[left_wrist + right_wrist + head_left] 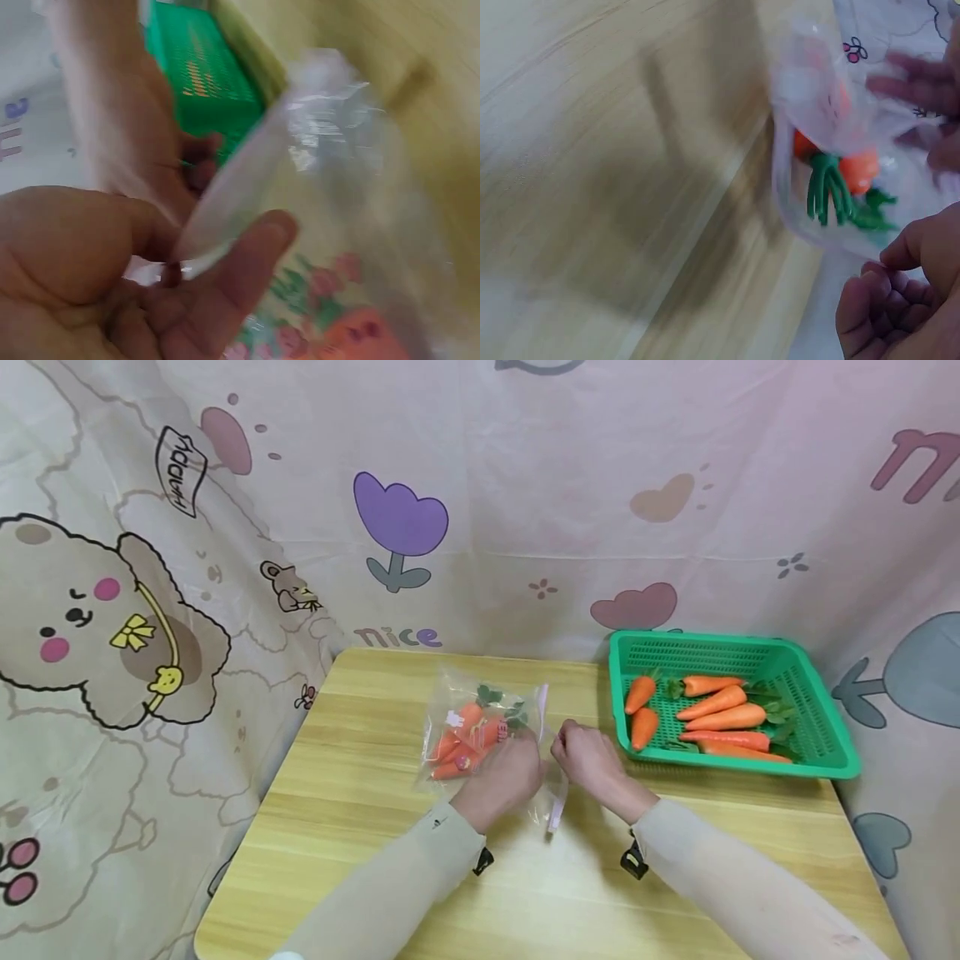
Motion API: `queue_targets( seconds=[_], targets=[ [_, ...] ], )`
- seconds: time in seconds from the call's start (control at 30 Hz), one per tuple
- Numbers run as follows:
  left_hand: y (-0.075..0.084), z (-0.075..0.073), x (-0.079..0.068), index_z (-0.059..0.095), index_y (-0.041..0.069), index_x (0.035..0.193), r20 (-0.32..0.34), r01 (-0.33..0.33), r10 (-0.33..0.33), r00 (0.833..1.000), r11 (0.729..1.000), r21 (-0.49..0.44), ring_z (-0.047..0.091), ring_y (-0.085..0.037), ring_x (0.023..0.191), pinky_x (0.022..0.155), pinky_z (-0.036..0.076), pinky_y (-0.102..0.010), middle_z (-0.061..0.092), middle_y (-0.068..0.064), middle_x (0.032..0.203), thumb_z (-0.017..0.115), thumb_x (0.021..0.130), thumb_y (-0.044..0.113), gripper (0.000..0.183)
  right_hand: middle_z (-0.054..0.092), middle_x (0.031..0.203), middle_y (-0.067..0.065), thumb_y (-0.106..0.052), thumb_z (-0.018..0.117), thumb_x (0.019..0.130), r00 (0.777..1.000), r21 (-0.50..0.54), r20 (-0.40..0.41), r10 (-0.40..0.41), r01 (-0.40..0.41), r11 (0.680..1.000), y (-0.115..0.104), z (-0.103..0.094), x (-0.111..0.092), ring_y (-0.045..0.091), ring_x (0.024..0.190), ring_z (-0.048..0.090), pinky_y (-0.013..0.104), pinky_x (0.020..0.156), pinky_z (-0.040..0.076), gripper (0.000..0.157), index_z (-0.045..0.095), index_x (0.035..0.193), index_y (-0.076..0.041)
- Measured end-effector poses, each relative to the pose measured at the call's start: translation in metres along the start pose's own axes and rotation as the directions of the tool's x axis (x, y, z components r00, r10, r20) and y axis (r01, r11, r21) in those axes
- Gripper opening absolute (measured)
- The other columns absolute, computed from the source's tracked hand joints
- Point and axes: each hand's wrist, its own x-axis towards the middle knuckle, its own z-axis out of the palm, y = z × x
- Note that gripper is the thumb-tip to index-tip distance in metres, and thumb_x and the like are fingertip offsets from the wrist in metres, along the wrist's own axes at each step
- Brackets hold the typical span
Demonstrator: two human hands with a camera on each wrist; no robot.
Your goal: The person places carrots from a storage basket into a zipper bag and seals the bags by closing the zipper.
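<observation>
Pinching one lip of a clear plastic zip bag with small coloured prints (454,719) in the left hand (504,781), as far as blur in the wrist views allows; pinching the facing lip between thumb and forefinger of the right hand (596,768), so grip closed on film at both sides. Held apart this way probably to make the mouth gape, as shown from the right wrist by a gap between layers. Resting left of the basket on the pale wood-grain tabletop (360,827), pale lilac sealing strip (556,817) turned rightward. Already inside, several tapered orange carrots with green leafy tops (446,745), leaves toward the mouth. Just beyond the right hand, perhaps for a short reach, a shallow green perforated plastic basket (618,685) with loose orange carrots (726,718), spread in one layer.
</observation>
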Motion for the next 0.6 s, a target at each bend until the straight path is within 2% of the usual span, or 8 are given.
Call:
queue_targets(
  seconds=[0.07,0.13,0.2,0.27,0.37,0.4,0.5,0.6],
  targets=[
    [0.001,-0.003,-0.003,0.06,0.0,0.099,0.044,0.069,-0.067,0.997,0.997,-0.041,0.053,-0.017,0.058,0.048,0.044,-0.029,0.056,-0.003,0.072,0.066,0.101,0.021,0.022,0.058,0.068,0.002,-0.013,0.059,0.095,1.0,0.011,0.022,-0.002,0.002,1.0,-0.001,0.004,0.002,0.02,0.06,0.056,0.036,0.054,0.045,0.014,0.058,0.081,-0.01],
    [0.002,-0.006,-0.003,0.061,0.004,0.092,0.025,0.081,-0.082,0.996,0.996,0.026,0.055,-0.017,0.058,0.048,0.046,-0.031,0.058,-0.003,0.072,0.065,0.1,0.02,0.018,0.057,0.067,0.001,-0.013,0.06,0.095,0.999,0.016,0.041,0.0,0.0,1.0,-0.003,0.006,0.004,0.019,0.06,0.056,0.035,0.055,0.045,0.014,0.058,0.08,-0.011],
    [0.003,-0.008,-0.002,0.064,0.007,0.089,-0.045,0.059,-0.052,0.998,0.984,0.169,0.059,-0.017,0.061,0.053,0.049,-0.032,0.061,-0.002,0.072,0.064,0.1,0.019,0.016,0.057,0.065,0.0,-0.013,0.06,0.094,0.999,0.013,0.051,-0.007,0.007,1.0,-0.004,0.007,0.005,0.019,0.06,0.055,0.035,0.055,0.045,0.015,0.058,0.079,-0.012],
    [0.002,-0.007,0.001,0.066,0.009,0.091,-0.14,0.043,0.001,0.99,0.948,0.315,0.063,-0.018,0.069,0.06,0.053,-0.034,0.064,-0.002,0.075,0.064,0.098,0.019,0.012,0.056,0.065,0.0,-0.013,0.06,0.093,0.998,0.0,0.053,-0.024,0.024,1.0,-0.005,0.009,0.006,0.019,0.059,0.055,0.036,0.056,0.045,0.016,0.056,0.077,-0.012],
    [-0.002,-0.004,0.004,0.068,0.011,0.097,-0.278,0.037,0.112,0.954,0.877,0.48,0.065,-0.021,0.083,0.071,0.054,-0.036,0.068,-0.003,0.084,0.064,0.097,0.019,0.009,0.054,0.064,0.002,-0.011,0.06,0.092,0.998,-0.031,0.041,-0.048,0.05,0.998,-0.004,0.011,0.006,0.02,0.058,0.054,0.039,0.056,0.047,0.018,0.054,0.075,-0.011],
    [-0.003,-0.003,0.005,0.068,0.012,0.098,-0.315,0.034,0.146,0.938,0.864,0.503,0.063,-0.022,0.086,0.072,0.053,-0.035,0.068,-0.004,0.087,0.064,0.096,0.018,0.008,0.054,0.064,0.002,-0.01,0.06,0.091,0.998,-0.048,0.038,-0.053,0.054,0.997,-0.003,0.011,0.006,0.021,0.058,0.054,0.04,0.056,0.048,0.018,0.053,0.075,-0.011],
    [-0.007,-0.001,0.006,0.066,0.011,0.099,-0.387,0.024,0.215,0.897,0.849,0.528,0.061,-0.022,0.088,0.071,0.051,-0.032,0.067,-0.004,0.089,0.066,0.094,0.016,0.007,0.054,0.064,0.004,-0.009,0.061,0.092,0.998,-0.121,0.027,-0.061,0.064,0.991,0.001,0.014,0.004,0.023,0.058,0.056,0.044,0.056,0.05,0.018,0.053,0.076,-0.008],
    [-0.009,-0.001,0.007,0.065,0.009,0.099,-0.406,0.003,0.255,0.877,0.844,0.536,0.061,-0.022,0.088,0.071,0.05,-0.031,0.067,-0.004,0.089,0.067,0.091,0.015,0.01,0.054,0.065,0.006,-0.011,0.064,0.093,0.999,-0.206,0.012,-0.049,0.05,0.977,0.006,0.016,0.003,0.027,0.059,0.061,0.047,0.057,0.053,0.019,0.054,0.077,-0.006]
  ],
)
